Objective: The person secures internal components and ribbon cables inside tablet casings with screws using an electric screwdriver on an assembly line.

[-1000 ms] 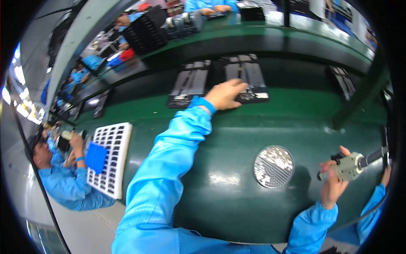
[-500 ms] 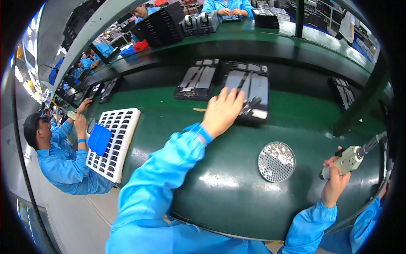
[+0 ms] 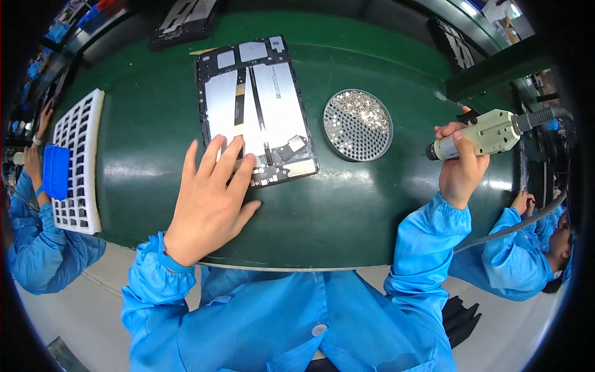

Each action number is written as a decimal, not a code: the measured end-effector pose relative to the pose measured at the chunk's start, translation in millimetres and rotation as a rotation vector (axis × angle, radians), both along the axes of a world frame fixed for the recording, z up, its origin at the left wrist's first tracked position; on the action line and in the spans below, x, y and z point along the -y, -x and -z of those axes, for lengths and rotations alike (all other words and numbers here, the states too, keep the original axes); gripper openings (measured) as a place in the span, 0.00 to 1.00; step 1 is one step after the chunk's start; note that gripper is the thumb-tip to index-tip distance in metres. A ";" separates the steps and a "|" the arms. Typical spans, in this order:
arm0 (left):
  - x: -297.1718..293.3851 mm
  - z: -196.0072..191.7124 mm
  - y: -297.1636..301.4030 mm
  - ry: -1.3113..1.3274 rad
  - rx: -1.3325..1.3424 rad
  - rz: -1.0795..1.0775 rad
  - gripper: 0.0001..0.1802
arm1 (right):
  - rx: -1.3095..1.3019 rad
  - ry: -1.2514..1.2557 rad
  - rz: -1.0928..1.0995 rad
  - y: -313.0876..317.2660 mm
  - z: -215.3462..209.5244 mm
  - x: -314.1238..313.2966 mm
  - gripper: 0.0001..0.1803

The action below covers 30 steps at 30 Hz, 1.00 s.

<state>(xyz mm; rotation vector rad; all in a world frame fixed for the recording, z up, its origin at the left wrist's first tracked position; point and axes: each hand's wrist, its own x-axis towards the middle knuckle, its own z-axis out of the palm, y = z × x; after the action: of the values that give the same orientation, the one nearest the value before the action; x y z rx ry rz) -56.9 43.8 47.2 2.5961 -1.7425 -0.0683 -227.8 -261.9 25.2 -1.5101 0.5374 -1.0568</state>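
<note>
An opened tablet (image 3: 282,93) lies on the green table, its silver battery cells and dark ribbon cables showing. My left hand (image 3: 214,192) is open, fingers apart, with the fingertips over the tablet's near left corner; whether it bears any weight I cannot tell. My right hand (image 3: 462,155) is wrapped round a pale electric screwdriver (image 3: 493,133), held to the right with its dark tip pointing left. Between tablet and screwdriver sits a round screw tray (image 3: 358,125), full of holes, with a heap of small shiny screws on its far side.
At the left stands a white slotted tray (image 3: 90,161) bearing a blue box (image 3: 56,172). Another opened tablet (image 3: 183,22) lies at the far edge, one more (image 3: 455,46) at the far right by a green post (image 3: 499,74). Co-workers sit on both sides.
The tablet has come nearer, off the dark strip at the back and onto the green table. My left hand has drawn back with it, and my view has tilted down.
</note>
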 end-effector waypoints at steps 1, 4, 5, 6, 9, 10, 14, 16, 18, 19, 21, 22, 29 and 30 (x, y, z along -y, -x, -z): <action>2.9 1.7 -1.5 0.101 -0.048 0.053 0.33 | -0.007 -0.001 0.020 -0.5 -0.1 -0.8 0.27; 11.9 13.3 -0.7 0.317 -0.169 0.110 0.28 | -0.016 0.000 0.035 0.0 -1.3 -2.6 0.27; 17.5 17.9 0.2 0.421 -0.243 0.117 0.25 | -0.017 -0.006 0.034 0.5 -2.1 -2.9 0.27; 25.7 21.1 1.8 0.491 -0.215 0.115 0.21 | -0.020 -0.001 0.033 1.7 -1.9 -3.7 0.27; 43.7 26.0 -2.1 0.459 -0.168 0.085 0.18 | -0.031 -0.009 0.015 3.9 -1.2 -5.2 0.27; 45.9 27.0 -3.8 0.463 -0.171 0.082 0.18 | -0.029 -0.014 0.020 4.5 -0.5 -5.9 0.27; 49.6 33.5 -7.5 0.540 -0.265 0.226 0.15 | -0.022 -0.006 0.016 5.8 -0.4 -3.6 0.27; 48.2 35.7 -5.6 0.568 -0.301 0.254 0.14 | -0.024 -0.008 0.019 5.3 -2.1 -3.5 0.26; 46.0 39.3 -2.6 0.618 -0.273 0.324 0.14 | -0.027 -0.010 0.022 5.1 -2.9 -3.5 0.26; 46.0 40.3 -1.3 0.618 -0.277 0.324 0.14 | -0.046 0.014 0.011 5.0 -3.0 -3.6 0.26; 46.8 42.0 2.2 0.601 -0.137 0.386 0.14 | -0.069 0.038 -0.001 5.3 -2.7 -4.0 0.26; 46.6 43.1 3.5 0.602 -0.141 0.383 0.14 | -0.071 0.036 0.003 5.7 -2.5 -4.2 0.26; 44.0 42.6 7.1 0.576 -0.004 0.406 0.08 | -0.016 0.011 -0.004 6.8 0.0 0.0 0.27; 43.7 42.6 5.5 0.565 -0.014 0.416 0.08 | -0.024 0.015 -0.005 6.2 -2.2 0.5 0.27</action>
<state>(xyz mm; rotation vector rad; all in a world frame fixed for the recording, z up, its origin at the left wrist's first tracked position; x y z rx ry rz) -62.4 0.1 4.7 1.8211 -1.9150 0.3475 -234.1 -262.4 27.4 -1.5383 0.5430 -1.0425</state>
